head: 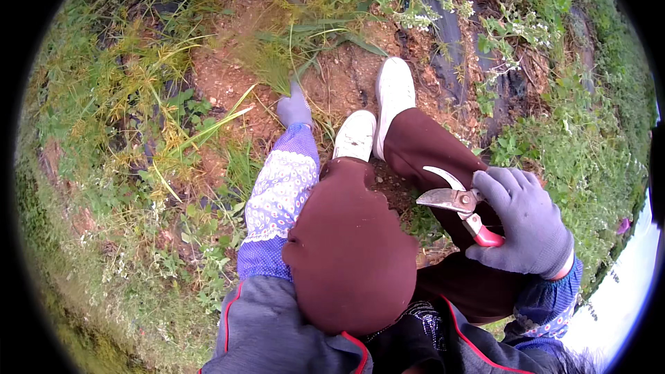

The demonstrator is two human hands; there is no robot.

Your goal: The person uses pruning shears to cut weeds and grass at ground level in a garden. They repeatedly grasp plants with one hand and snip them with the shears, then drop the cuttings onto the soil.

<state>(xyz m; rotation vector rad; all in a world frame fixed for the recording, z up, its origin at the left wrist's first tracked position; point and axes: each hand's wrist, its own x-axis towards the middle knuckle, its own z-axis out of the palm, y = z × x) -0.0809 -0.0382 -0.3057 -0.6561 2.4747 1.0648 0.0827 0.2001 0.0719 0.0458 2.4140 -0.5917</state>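
Observation:
My left hand [294,106], in a grey glove, is down near the reddish soil to the left of my shoes. Its fingers are closed around a tuft of green grass [274,70], whose blurred blades fan out beyond the fist. Whether the roots are still in the ground cannot be told. In my right hand [524,221], also gloved in grey, is a pair of pruning shears [451,198] with a red grip. The shears' blades are spread apart and point left, above my right lower leg. Their second handle is mostly hidden by the hand.
My white shoes [396,83] stand on bare reddish soil [228,75]. Black plastic mulch film [449,36] shows through at the upper right, beside white-flowered weeds [418,19]. Yellowish sedge [140,80] grows thickly on the left. A cut-looking grass stalk [221,123] lies near my left hand.

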